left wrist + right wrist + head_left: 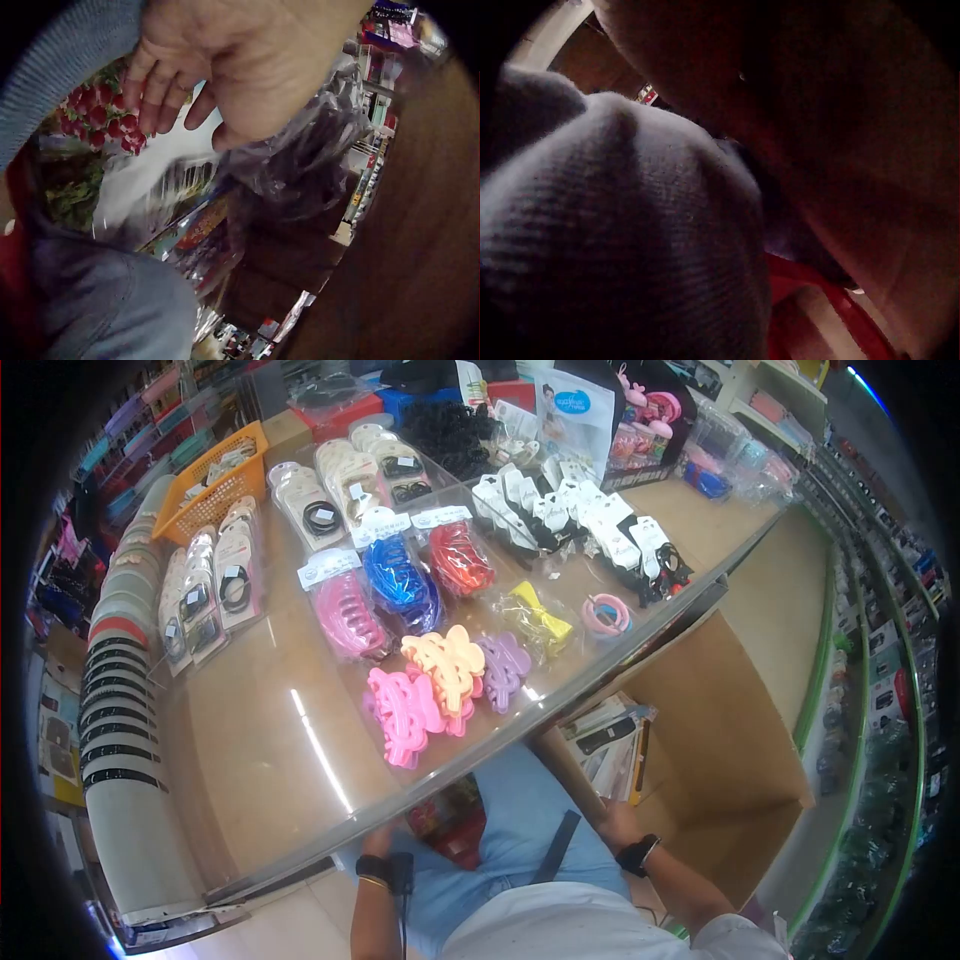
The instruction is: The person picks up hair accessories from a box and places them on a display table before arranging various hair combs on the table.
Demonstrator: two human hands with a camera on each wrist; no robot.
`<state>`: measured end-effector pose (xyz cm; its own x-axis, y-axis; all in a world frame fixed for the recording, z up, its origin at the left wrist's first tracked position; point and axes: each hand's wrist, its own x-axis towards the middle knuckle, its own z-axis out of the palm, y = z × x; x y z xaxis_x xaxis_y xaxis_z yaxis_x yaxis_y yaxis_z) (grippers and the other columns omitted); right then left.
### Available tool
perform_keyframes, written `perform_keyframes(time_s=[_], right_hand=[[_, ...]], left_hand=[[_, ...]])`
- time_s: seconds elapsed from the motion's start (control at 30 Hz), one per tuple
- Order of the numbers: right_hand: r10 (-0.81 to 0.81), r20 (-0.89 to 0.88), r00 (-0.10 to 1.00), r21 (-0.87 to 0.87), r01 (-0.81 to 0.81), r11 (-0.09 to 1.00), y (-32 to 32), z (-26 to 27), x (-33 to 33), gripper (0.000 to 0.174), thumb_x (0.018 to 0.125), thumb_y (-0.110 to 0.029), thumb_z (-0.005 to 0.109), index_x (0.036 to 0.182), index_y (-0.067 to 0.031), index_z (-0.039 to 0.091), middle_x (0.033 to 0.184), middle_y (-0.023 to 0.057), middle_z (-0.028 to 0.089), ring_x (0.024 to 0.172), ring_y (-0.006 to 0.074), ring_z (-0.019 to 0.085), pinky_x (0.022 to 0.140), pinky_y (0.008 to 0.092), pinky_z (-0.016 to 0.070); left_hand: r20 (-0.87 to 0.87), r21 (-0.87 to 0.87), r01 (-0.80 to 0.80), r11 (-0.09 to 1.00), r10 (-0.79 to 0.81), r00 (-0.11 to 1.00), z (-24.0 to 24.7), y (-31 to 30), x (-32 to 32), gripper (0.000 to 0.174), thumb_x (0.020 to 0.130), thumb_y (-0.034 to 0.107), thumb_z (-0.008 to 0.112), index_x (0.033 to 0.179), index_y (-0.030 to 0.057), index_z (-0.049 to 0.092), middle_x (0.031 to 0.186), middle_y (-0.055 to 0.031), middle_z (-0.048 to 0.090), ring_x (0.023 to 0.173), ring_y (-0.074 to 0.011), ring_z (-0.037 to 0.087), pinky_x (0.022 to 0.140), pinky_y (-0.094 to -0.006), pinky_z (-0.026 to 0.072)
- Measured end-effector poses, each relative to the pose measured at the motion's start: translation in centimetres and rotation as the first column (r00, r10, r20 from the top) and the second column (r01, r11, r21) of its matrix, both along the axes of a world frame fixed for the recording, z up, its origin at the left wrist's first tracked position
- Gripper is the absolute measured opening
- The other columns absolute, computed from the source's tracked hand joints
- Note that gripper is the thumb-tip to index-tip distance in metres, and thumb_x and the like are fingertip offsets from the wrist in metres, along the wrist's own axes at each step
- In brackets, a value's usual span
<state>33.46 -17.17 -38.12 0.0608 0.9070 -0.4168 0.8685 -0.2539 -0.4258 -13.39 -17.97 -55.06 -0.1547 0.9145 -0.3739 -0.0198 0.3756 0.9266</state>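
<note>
Below the table's front edge, my left hand (378, 842) hangs by my left thigh. In the left wrist view its fingers are loosely bent and hold nothing, over a glossy bag (161, 176) printed with red grapes. At the cardboard box's near side is my right hand (622, 825), close to my right knee; its fingers are hidden, and the right wrist view is dark. On the table in front of me lie pink claw clips (400, 710), a peach claw clip (447, 665) and a purple claw clip (505, 672). Behind them are bagged pink (348, 615), blue (393, 575) and red claw clips (460, 557).
The glass-topped table (240, 760) also bears a bagged yellow bow (540, 620), ring hair ties (606, 616), carded hair ties (235, 575) and an orange basket (225, 485). An open cardboard box (720, 710) with packets inside stands right. Stocked shelves (880, 690) line that side.
</note>
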Motion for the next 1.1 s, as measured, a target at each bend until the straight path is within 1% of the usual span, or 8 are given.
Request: perform_keyframes(time_s=[0.13, 0.2, 0.27, 0.5, 0.57, 0.67, 0.97, 1.1], right_hand=[[-0.071, -0.317, 0.946, -0.206, 0.005, 0.979, 1.3, 1.9, 0.9, 0.039, 0.075, -0.029, 0.059, 0.104, -0.0033, 0.058, 0.085, 0.0162, 0.062, 0.078, 0.0271, 0.060, 0.072, 0.0367, 0.0466], [-0.277, -0.576, 0.769, -0.376, 0.052, 0.925, 1.8, 0.9, 3.1, 0.051, 0.082, -0.043, 0.055, 0.108, 0.0012, 0.056, 0.099, 0.0072, 0.059, 0.090, 0.0144, 0.053, 0.078, 0.0283, 0.0427], [-0.424, -0.682, 0.596, -0.473, 0.083, 0.877, 2.6, -2.6, 7.2, 0.055, 0.086, -0.047, 0.044, 0.115, -0.0003, 0.050, 0.106, 0.0122, 0.058, 0.093, 0.0208, 0.057, 0.086, 0.0339, 0.0406], [-0.840, -0.189, 0.509, -0.436, 0.723, 0.536, 3.3, -9.7, 15.7, 0.050, 0.070, -0.045, 0.065, 0.081, 0.0032, 0.061, 0.070, 0.0104, 0.061, 0.065, 0.0198, 0.058, 0.061, 0.0339, 0.0470], [-0.562, -0.119, 0.819, -0.319, 0.504, 0.802, 1.2, -18.0, 18.0, 0.059, 0.062, -0.051, 0.069, 0.076, 0.0060, 0.063, 0.068, 0.0150, 0.062, 0.064, 0.0212, 0.060, 0.060, 0.0337, 0.0477], [-0.790, -0.186, 0.584, -0.405, 0.687, 0.603, -0.1, -21.4, 13.5, 0.088, 0.052, -0.064, 0.068, 0.100, 0.0085, 0.057, 0.096, 0.0253, 0.060, 0.088, 0.0330, 0.060, 0.074, 0.0372, 0.0483], [-0.838, 0.031, 0.545, -0.264, 0.813, 0.520, 1.9, -17.0, 8.8, 0.118, 0.049, -0.062, 0.070, 0.129, 0.0054, 0.017, 0.122, 0.0309, 0.039, 0.113, 0.0397, 0.041, 0.097, 0.0385, 0.0332], [-0.828, -0.183, 0.530, -0.319, 0.764, 0.560, 3.1, -19.8, 8.4, 0.123, 0.046, -0.062, 0.073, 0.129, 0.0081, 0.015, 0.119, 0.0307, 0.042, 0.110, 0.0379, 0.046, 0.093, 0.0369, 0.0390]], left_hand=[[0.033, -0.052, 0.044, 0.998, -0.042, 0.999, 4.3, 1.0, 0.9, 0.035, 0.088, 0.026, 0.049, 0.114, 0.0031, 0.047, 0.102, -0.0136, 0.055, 0.090, -0.0245, 0.057, 0.077, -0.0371, 0.0487], [-0.122, -0.081, 0.235, 0.969, -0.244, 0.962, 7.7, 0.8, 1.5, 0.040, 0.088, 0.026, 0.046, 0.122, 0.0041, 0.042, 0.106, -0.0138, 0.054, 0.094, -0.0233, 0.056, 0.079, -0.0355, 0.0478], [0.082, -0.027, 0.205, 0.978, -0.202, 0.976, 8.2, 0.5, 1.4, 0.043, 0.089, 0.027, 0.043, 0.126, 0.0057, 0.039, 0.109, -0.0130, 0.053, 0.097, -0.0218, 0.054, 0.083, -0.0337, 0.0443], [0.123, -0.212, 0.020, 0.977, 0.006, 0.992, 7.9, 1.2, 1.0, 0.042, 0.086, 0.030, 0.050, 0.121, 0.0074, 0.043, 0.108, -0.0110, 0.053, 0.095, -0.0214, 0.053, 0.081, -0.0337, 0.0423], [0.200, -0.250, -0.027, 0.968, 0.079, 0.977, 7.3, 1.5, 0.8, 0.037, 0.086, 0.029, 0.051, 0.116, 0.0077, 0.045, 0.101, -0.0095, 0.055, 0.092, -0.0211, 0.054, 0.080, -0.0338, 0.0431], [0.057, -0.392, -0.082, 0.916, 0.114, 0.992, 8.3, 2.3, 1.6, 0.035, 0.085, 0.029, 0.053, 0.112, 0.0071, 0.046, 0.098, -0.0088, 0.056, 0.089, -0.0211, 0.055, 0.077, -0.0338, 0.0444], [-0.039, -0.410, -0.019, 0.912, 0.004, 0.999, 8.3, 2.4, 1.9, 0.051, 0.085, 0.038, 0.051, 0.121, 0.0026, 0.041, 0.104, -0.0112, 0.053, 0.093, -0.0235, 0.054, 0.081, -0.0358, 0.0414], [-0.021, -0.417, -0.096, 0.904, 0.096, 0.995, 8.9, 2.3, 2.1, 0.046, 0.083, 0.035, 0.056, 0.116, 0.0052, 0.043, 0.100, -0.0107, 0.054, 0.089, -0.0225, 0.055, 0.074, -0.0351, 0.0450]])
